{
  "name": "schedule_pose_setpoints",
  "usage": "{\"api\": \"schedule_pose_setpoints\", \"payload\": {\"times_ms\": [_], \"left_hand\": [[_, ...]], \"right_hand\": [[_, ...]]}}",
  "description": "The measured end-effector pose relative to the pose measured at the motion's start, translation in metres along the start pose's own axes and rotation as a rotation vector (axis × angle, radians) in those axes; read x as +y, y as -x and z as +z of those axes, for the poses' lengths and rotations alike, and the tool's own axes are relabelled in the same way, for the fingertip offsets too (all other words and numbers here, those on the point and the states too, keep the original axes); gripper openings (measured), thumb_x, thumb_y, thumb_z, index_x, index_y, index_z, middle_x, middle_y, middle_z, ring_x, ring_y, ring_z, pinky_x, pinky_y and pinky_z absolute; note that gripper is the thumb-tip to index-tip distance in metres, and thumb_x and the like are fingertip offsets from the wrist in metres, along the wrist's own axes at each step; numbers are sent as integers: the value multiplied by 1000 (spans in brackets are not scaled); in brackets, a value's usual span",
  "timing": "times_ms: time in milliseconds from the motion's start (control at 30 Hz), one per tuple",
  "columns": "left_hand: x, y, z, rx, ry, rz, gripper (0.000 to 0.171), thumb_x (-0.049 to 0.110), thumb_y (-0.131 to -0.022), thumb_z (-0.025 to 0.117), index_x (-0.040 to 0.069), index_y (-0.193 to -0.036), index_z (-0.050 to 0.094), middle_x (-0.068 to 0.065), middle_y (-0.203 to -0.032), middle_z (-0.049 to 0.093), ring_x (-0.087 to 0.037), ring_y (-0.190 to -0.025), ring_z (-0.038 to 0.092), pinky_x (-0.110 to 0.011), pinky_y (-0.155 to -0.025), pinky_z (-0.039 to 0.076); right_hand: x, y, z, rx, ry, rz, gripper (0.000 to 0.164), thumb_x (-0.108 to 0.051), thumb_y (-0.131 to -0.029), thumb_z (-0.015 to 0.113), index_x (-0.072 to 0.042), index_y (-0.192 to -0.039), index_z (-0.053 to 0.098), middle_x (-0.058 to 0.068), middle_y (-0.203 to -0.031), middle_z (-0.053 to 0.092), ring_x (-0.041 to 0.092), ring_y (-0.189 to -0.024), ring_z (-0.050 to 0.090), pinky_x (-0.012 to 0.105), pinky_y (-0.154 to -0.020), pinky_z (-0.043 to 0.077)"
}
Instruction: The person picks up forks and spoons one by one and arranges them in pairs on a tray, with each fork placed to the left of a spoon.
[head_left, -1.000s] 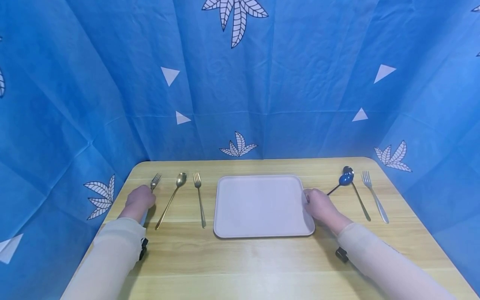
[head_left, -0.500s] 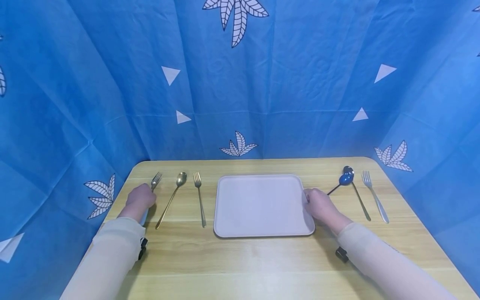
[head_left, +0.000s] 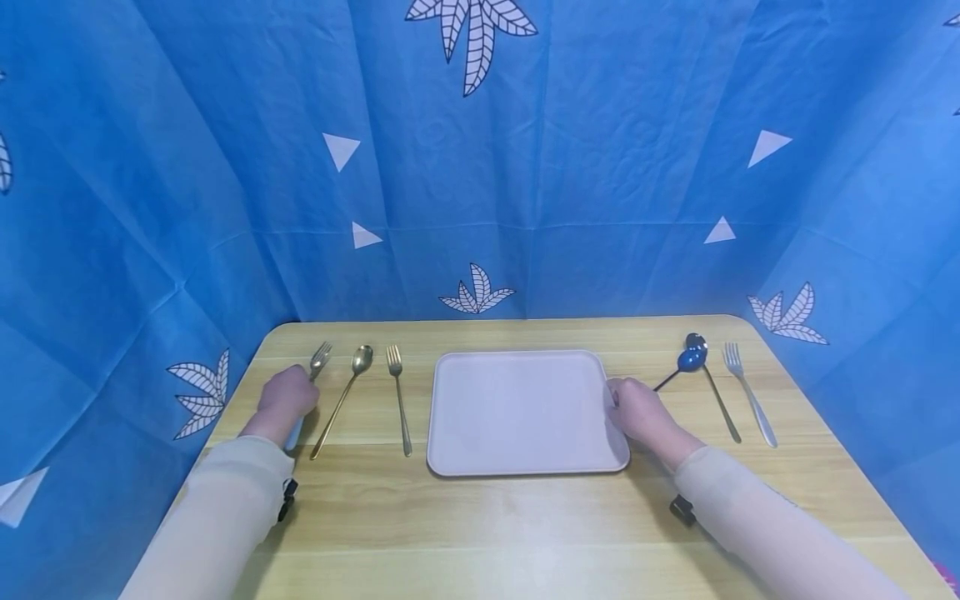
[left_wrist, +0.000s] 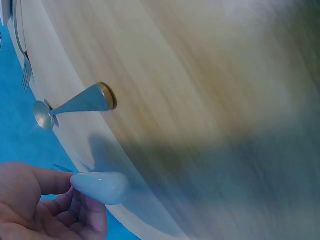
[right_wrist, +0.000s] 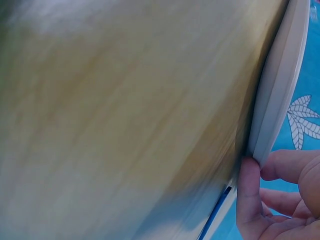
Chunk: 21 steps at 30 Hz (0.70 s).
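My left hand (head_left: 288,396) pinches a fork (head_left: 320,357) near the table's left side, its tines pointing away from me. In the left wrist view the fork's pale blue handle end (left_wrist: 102,187) sticks out from between thumb and fingers, above the wood. A pale rectangular tray (head_left: 525,412) lies flat in the middle of the table. My right hand (head_left: 637,408) holds the tray's right edge; the right wrist view has thumb and finger (right_wrist: 248,185) on either side of the rim.
Between the left hand and the tray lie a gold spoon (head_left: 363,360) and a gold fork (head_left: 403,417). Right of the tray a blue spoon (head_left: 692,360) overlaps a dark spoon (head_left: 696,340), beside a silver fork (head_left: 757,408). A blue curtain (head_left: 600,167) hangs behind the wooden table (head_left: 480,533).
My left hand has shifted slightly to the right, carrying the fork closer to the gold spoon. The right hand and the tray stay in place.
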<state>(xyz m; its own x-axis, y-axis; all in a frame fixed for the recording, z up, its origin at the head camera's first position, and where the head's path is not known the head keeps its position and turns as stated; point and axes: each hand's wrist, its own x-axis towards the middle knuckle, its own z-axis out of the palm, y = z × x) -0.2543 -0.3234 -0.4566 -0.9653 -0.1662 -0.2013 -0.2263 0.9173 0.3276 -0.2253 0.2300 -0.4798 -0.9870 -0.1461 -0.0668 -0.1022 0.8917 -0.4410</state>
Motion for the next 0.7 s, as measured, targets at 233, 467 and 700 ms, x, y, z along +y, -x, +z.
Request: {"api": "schedule_pose_setpoints", "payload": {"times_ms": [233, 467, 700], "left_hand": [[8, 5, 0, -3, 23, 23, 18, 7, -92, 46, -8, -97, 55, -22, -86, 59, -35, -74, 55, -42, -62, 47], [13, 4, 2, 25, 26, 69, 18, 7, -92, 43, -5, -93, 57, -20, -85, 61, -33, -72, 56, -42, -60, 47], [26, 8, 3, 19, 36, 108, 22, 8, -95, 39, -3, -90, 58, -20, -85, 62, -32, -70, 56, -42, -61, 48]], "right_hand": [[2, -1, 1, -4, -6, 7, 21, 4, -82, 66, 5, -103, 67, 7, -73, 60, 23, -69, 56, 36, -63, 53], [0, 0, -1, -6, -4, 7, 17, 5, -82, 66, 3, -99, 67, 7, -72, 58, 23, -69, 56, 36, -63, 52], [-2, 0, -1, -12, -5, 15, 11, 5, -82, 66, 0, -92, 65, 7, -72, 58, 23, -70, 56, 36, -64, 53]]}}
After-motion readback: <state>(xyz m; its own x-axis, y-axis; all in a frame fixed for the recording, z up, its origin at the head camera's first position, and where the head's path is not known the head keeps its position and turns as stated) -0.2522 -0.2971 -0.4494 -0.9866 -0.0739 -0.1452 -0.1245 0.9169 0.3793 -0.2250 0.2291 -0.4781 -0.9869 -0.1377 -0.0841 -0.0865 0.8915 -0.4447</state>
